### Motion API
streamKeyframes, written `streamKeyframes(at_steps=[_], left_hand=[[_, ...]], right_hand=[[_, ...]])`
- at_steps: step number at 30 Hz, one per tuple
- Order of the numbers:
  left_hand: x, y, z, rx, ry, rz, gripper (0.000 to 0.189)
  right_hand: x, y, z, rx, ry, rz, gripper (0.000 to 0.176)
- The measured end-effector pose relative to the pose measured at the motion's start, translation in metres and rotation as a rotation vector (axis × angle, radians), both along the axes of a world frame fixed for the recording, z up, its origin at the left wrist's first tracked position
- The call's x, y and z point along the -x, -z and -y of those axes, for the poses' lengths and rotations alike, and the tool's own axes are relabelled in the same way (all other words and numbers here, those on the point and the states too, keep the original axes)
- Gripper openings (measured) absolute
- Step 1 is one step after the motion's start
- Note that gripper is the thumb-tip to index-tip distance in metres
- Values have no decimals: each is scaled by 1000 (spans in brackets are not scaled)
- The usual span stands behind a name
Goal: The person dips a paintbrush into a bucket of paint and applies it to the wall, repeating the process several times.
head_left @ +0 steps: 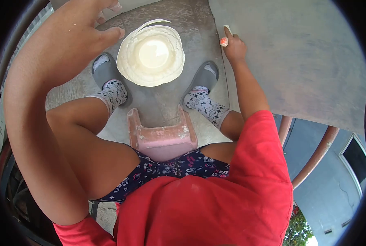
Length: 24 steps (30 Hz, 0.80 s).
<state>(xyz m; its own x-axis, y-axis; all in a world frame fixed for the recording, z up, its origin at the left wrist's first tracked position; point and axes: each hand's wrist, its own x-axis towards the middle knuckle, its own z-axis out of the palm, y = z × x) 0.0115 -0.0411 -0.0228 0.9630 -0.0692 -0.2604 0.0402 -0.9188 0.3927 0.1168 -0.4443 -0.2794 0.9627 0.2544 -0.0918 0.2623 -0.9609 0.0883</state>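
Observation:
My left hand [103,24] is raised at the upper left, thumb apart from the fingers and nothing showing between them. Whitish smears mark its fingertips, and part of the hand passes out of the top edge. My right hand [235,48] is closed around a small tool [224,42] with an orange-red end and a whitish piece jutting past the fingers, against the grey surface on the right. Most of the tool is hidden by the hand. Between my feet stands a round tub [150,76] caked with cream-coloured paste, a pale strip curving at its far rim.
A worn pink plastic stool [164,149] stands between my legs. Grey slippers [105,69] are on my feet, on the stained floor. A wide grey panel [301,57] fills the right side. Reddish pipe rails [320,149] run below it, with a blue-grey wall [310,180] beyond.

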Motion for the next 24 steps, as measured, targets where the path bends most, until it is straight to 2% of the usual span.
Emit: streamKeyframes(at_steps=[5, 7, 9, 11, 12, 14, 17, 22, 24], left_hand=[[4, -13, 6, 55, 32, 26, 46], [8, -12, 8, 76, 32, 77, 46], [9, -13, 9, 52, 21, 8, 45], [11, -8, 9, 3, 10, -40, 45], [9, -7, 10, -37, 10, -82, 44], [3, -9, 11, -67, 22, -109, 44], [1, -15, 11, -64, 30, -115, 44], [7, -15, 2, 5, 42, -5, 43], [12, -16, 2, -19, 41, 14, 42]], right_hand=[[27, -44, -12, -82, -4, 201, 53], [29, -31, -16, -93, -14, 155, 53], [23, -3, -25, -114, -34, 112, 54], [15, 32, -30, -26, -84, -38, 54], [10, 43, -28, -32, -79, -30, 54], [-3, 51, -24, 124, -125, -48, 53], [-22, 11, -10, 24, -7, -15, 56], [-18, -53, -34, -36, 2, 111, 55], [-16, -49, -40, -83, 13, 128, 54]])
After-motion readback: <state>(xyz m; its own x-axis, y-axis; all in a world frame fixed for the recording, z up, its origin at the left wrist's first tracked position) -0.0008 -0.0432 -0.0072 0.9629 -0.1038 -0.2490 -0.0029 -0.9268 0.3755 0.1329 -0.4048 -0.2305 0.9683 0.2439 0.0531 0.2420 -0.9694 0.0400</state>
